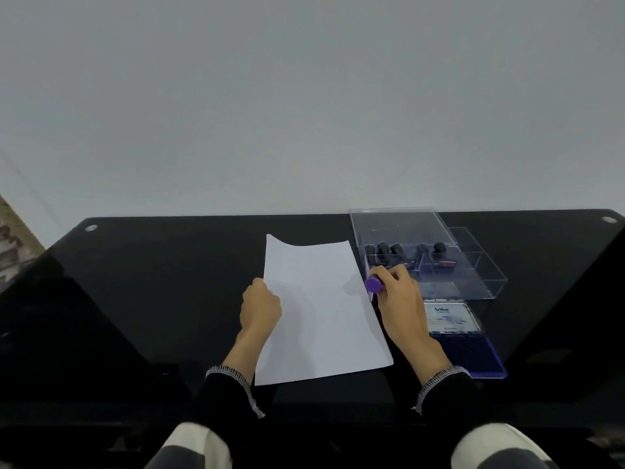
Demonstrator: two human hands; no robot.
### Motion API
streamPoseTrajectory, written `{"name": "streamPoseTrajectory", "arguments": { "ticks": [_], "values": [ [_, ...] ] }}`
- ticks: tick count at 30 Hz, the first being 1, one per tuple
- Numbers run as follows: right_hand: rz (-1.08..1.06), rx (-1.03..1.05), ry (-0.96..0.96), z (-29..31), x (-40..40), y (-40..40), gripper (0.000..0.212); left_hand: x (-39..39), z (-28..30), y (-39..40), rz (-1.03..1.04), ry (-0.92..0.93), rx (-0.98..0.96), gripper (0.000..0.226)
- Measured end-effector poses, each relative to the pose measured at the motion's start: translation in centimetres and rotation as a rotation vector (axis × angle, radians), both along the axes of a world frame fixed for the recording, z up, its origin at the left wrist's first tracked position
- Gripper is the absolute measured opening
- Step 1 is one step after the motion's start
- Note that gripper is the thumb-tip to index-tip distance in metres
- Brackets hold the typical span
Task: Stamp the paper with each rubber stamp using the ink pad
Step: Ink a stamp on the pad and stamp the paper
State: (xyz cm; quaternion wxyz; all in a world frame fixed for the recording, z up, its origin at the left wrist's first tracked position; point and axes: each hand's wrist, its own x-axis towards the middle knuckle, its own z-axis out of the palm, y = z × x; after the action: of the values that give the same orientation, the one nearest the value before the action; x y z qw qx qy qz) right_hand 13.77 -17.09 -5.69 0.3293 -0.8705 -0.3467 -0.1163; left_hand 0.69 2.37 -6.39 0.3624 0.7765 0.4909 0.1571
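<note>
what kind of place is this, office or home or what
Hard to say for sure; it looks like a plain desk workstation, office or home. A glossy black table stands against a bare white wall, holding only a sheet of paper, a clear stamp box and an ink pad.

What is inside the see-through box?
The clear box holds several dark-handled rubber stamps standing in its compartments. The right hand, gripping a purple stamp, covers the front left corner.
</note>
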Motion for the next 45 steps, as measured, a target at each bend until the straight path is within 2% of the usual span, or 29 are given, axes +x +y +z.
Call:
{"name": "streamPoseTrajectory", "arguments": {
  "ticks": [5, 11, 14, 17, 20, 25, 29, 32, 37, 45],
  "values": [
    [-0.028, 0.024, 0.016, 0.0, -0.3, -0.9, 0.031, -0.5, -0.8, -1.0, -0.041, -0.023, 0.088, 0.017],
    [0.0, 0.078, 0.089, 0.2, 0.1, -1.9, 0.028, -0.5, -1.2, -3.2, 0.001, -0.033, 0.174, 0.019],
    [0.028, 0.249, 0.147, 0.7, -0.5, -2.2, 0.031, -0.6, -1.1, -4.0, 0.005, 0.088, 0.244, 0.021],
    [-0.003, 0.502, 0.196, 1.2, -1.8, -2.9, 0.023, -0.6, -0.9, -4.5, 0.036, 0.232, 0.316, 0.044],
    [-0.065, 0.596, 0.325, 1.4, -2.6, -4.2, 0.01, -1.3, -1.2, -4.2, 0.023, 0.145, 0.354, 0.058],
    [-0.214, 0.525, 0.467, 1.0, -2.2, -7.4, 0.017, -2.9, -1.8, -3.0, -0.093, -0.084, 0.27, 0.045],
    [-0.307, 0.35, 0.549, 1.5, -0.8, -10.0, 0.023, -3.5, -1.7, -3.0, -0.143, -0.175, 0.231, 0.036],
    [-0.3, 0.237, 0.551, 2.1, -0.7, -11.4, 0.02, -3.5, -1.7, -3.2, -0.125, -0.167, 0.242, 0.036],
    [-0.243, 0.083, 0.422, 2.0, -1.5, -11.8, 0.016, -3.6, -1.9, -3.2, -0.136, -0.181, 0.257, 0.031],
    [-0.168, 0.031, 0.392, 2.0, -1.5, -12.2, 0.013, -3.6, -1.9, -3.4, -0.137, -0.174, 0.268, 0.033]
  ]
}}
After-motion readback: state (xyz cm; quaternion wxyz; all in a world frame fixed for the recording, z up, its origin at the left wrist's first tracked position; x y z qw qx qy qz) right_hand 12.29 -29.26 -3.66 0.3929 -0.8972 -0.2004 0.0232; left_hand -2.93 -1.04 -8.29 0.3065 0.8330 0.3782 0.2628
